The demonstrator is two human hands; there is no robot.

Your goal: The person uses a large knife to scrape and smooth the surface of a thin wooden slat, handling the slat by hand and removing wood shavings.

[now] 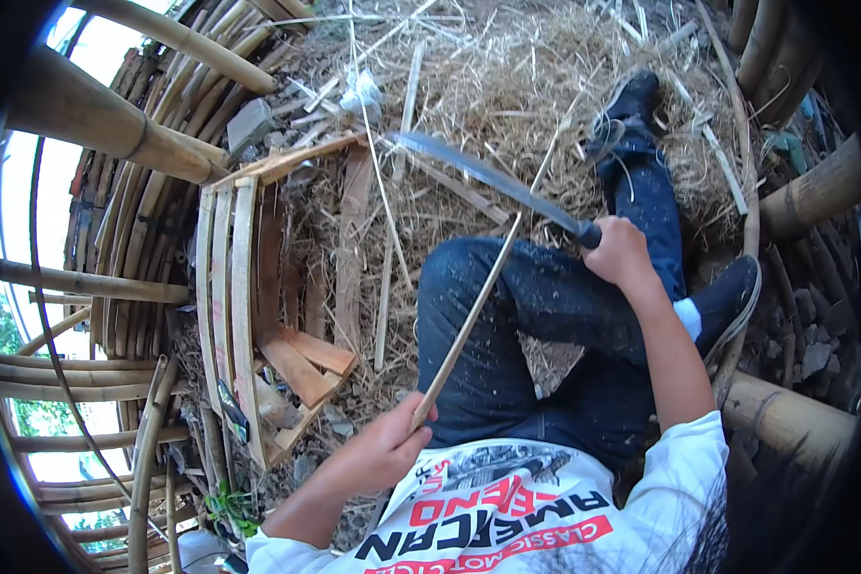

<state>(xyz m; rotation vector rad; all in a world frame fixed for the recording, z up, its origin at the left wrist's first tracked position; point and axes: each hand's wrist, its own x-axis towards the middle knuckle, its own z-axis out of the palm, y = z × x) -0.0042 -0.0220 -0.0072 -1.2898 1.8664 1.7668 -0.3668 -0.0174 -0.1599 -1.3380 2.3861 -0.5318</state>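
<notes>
My right hand (620, 253) grips the black handle of a machete (496, 179) beside my bent knee. Its long blade points away to the upper left. In my left hand (390, 446), down by my lap, is the near end of a thin bamboo stick (471, 323). The stick slants up and away across my thigh, and the blade crosses over its far part. Whether the edge touches the stick, I cannot tell. My legs (478, 335) in dark jeans are spread on the ground, flecked with pale chips.
Bamboo shavings (507, 81) and loose strips cover the ground ahead. A slatted wooden crate (245, 297) lies to the left, with a white plastic bag (362, 96) beyond it. Thick bamboo poles (91, 110) stand along the left; another pole (789, 419) is at the right.
</notes>
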